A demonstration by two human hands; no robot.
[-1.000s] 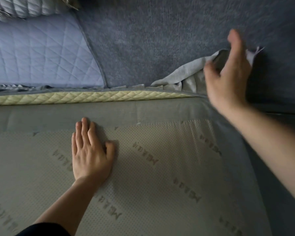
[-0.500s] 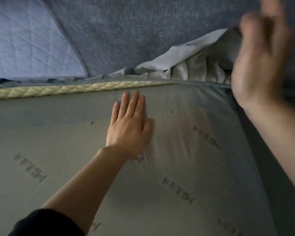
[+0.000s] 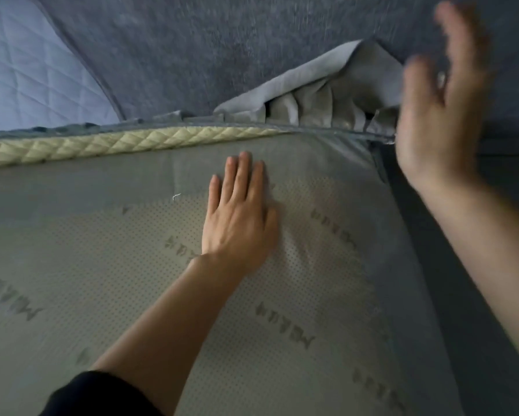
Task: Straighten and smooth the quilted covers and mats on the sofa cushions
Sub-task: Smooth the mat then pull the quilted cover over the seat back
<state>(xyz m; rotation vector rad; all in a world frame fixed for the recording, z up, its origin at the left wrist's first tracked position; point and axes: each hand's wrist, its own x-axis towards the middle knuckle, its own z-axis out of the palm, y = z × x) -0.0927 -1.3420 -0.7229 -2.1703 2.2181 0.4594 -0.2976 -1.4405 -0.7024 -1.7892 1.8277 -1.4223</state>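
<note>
Although the mat [image 3: 102,265] lies mostly flat across the sofa seat, dotted underside and printed lettering upward, the job looks to me only partly done. Its back right corner [image 3: 312,94] is bunched into folds and stands up against the sofa backrest [image 3: 222,40]. Along the seat's back edge a yellow quilted border [image 3: 117,142] shows from the left as far as those folds. A blue quilted cover [image 3: 27,70] on the backrest at the upper left looks smooth where it is in view.

The left hand [image 3: 237,214] presses flat on the mat near the back edge, fingers straight and together, gripping nothing. The right hand [image 3: 438,115] is raised at the back right corner just beside the folds, blurred, fingers spread and holding nothing that I can make out; whether it touches the cloth I cannot tell. What is left, as I judge it, is to pull that corner down and smooth it.

Compared with a second ago, the left hand has slid rightward and closer to the back edge. The right hand is higher and more blurred, and the rumpled corner stands taller against the backrest.
</note>
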